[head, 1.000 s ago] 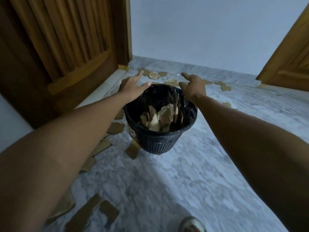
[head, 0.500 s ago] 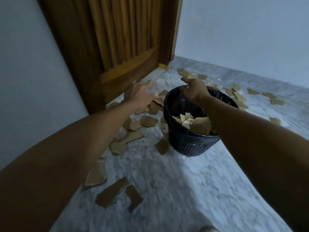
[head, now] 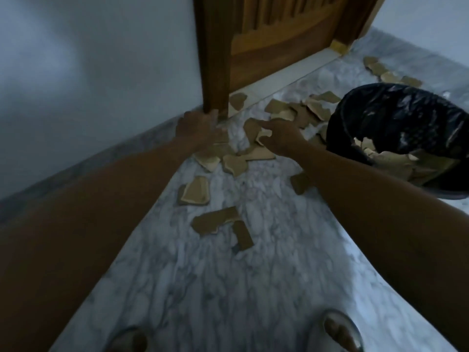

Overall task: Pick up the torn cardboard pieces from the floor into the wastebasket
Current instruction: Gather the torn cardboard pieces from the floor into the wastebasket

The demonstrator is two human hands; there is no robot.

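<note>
Left arm: bare, extended forward and down from the lower left edge of the view, forearm nearly straight.
Left hand (head: 200, 129): back of the hand toward the camera, fingers reaching forward and down; blurred, so finger positions cannot be told apart and a grip cannot be confirmed.
Right arm: bare, entering from the right edge, running diagonally up and left, forearm straight.
Right hand (head: 281, 138): back of the hand up, index finger stretched forward to the left, thumb below it; grip not determinable.
Spacing: the two hands are near each other, apart, left hand slightly further forward.
Feet: two toe tips visible at the bottom edge.
</note>
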